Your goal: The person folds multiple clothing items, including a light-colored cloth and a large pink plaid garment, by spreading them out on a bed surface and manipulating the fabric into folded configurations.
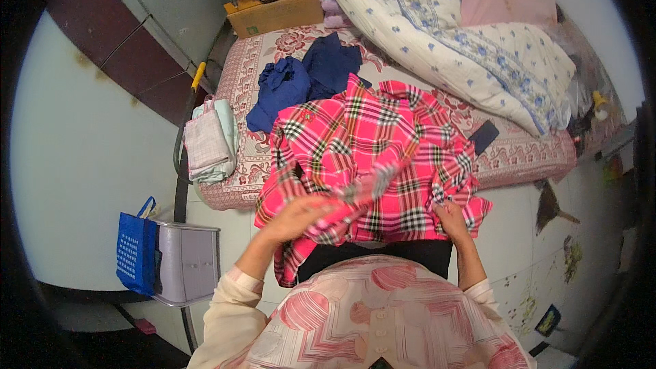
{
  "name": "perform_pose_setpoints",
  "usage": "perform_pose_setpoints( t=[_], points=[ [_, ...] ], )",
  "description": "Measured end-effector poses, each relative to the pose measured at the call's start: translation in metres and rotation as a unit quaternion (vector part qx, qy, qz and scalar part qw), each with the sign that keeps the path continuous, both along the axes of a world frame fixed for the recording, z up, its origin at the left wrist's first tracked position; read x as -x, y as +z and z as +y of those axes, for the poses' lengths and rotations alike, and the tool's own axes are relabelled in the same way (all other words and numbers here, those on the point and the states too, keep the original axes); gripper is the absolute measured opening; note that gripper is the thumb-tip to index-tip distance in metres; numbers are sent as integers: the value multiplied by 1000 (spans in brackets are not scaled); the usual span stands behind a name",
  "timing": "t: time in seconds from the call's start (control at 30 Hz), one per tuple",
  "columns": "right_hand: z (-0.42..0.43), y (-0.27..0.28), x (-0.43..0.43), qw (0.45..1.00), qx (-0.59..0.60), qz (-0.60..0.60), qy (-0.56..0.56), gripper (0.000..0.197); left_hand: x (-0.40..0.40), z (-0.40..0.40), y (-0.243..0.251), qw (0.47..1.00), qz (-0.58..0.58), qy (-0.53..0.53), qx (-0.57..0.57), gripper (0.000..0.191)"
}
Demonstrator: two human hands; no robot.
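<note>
A pink, black and white plaid shirt [379,138] lies rumpled over the near edge of the bed, its lower part hanging in front of my body. My left hand [302,216] holds a folded part of it on the left; the cloth beside the fingers is blurred and some fingertips are hidden. On the right, my right hand [452,219] pinches a bunched part of the same shirt. Just beyond the shirt lie a crumpled blue garment [284,87] and a darker navy garment [330,64].
A patterned bedspread [246,164] covers the bed. Folded cloths [207,143] sit at its left edge, a dark flat object [484,137] at right, and a floral quilt [435,51] farther back. A blue bag [136,253] stands against a small cabinet [187,261]. A brush [551,209] is at right.
</note>
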State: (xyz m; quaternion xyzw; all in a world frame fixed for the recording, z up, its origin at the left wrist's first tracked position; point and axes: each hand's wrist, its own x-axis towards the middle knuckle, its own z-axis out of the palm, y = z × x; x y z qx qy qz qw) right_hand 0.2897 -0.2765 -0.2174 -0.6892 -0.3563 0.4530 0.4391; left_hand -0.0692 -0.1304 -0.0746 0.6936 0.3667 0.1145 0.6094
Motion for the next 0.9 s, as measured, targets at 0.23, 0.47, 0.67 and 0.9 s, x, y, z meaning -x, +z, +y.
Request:
perform_pose_setpoints(
  t=[0.23, 0.47, 0.67, 0.9],
  points=[
    [3, -20, -4, 1000, -13, 25, -10, 16, 58, 42, 40, 792, -339, 508, -1, 39],
    [3, -23, 1, 998, -27, 45, -26, 15, 137, 43, -90, 917, 108, 353, -149, 27],
    [3, -33, -3, 998, -48, 20, -32, 17, 109, 72, -57, 834, 276, 242, -411, 28],
    [5, -28, -3, 998, -30, 33, -35, 16, 24, 140, -27, 831, 126, 75, -536, 20]
  ],
)
